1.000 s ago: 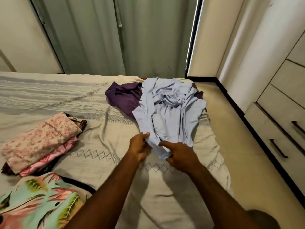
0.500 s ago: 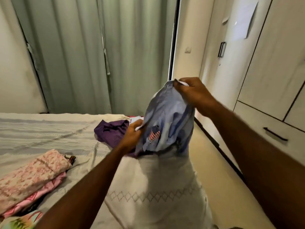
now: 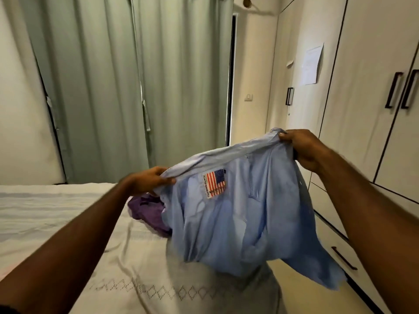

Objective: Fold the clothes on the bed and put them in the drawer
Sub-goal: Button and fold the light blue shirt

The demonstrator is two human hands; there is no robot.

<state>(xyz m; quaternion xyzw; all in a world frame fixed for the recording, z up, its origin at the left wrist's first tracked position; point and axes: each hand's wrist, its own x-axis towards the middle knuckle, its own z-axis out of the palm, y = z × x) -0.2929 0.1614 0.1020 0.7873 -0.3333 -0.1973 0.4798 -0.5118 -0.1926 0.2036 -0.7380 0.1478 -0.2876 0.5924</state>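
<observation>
Shirt (image 3: 238,214), pale blue with a flag label inside, hangs in the air over the right edge of the bed (image 3: 140,264), stretched along its upper hem between both hands and bunched below. Left hand (image 3: 147,181) grips the lower end of that hem with curled fingers; right hand (image 3: 301,150) pinches the higher end, nearer the wardrobe (image 3: 371,132). Risk one: the loose tail dangles beyond the bed edge toward the floor, so a slack grip on the right side would likely drop it there. Risk two: the body is crumpled and appears inside out, so laying it down as it hangs would probably fold in creases. Risk three: a purple garment (image 3: 147,211) lies on the bed just behind, and lowering the shirt there could tangle the two. Drawer (image 3: 340,257) below the wardrobe appears closed.
</observation>
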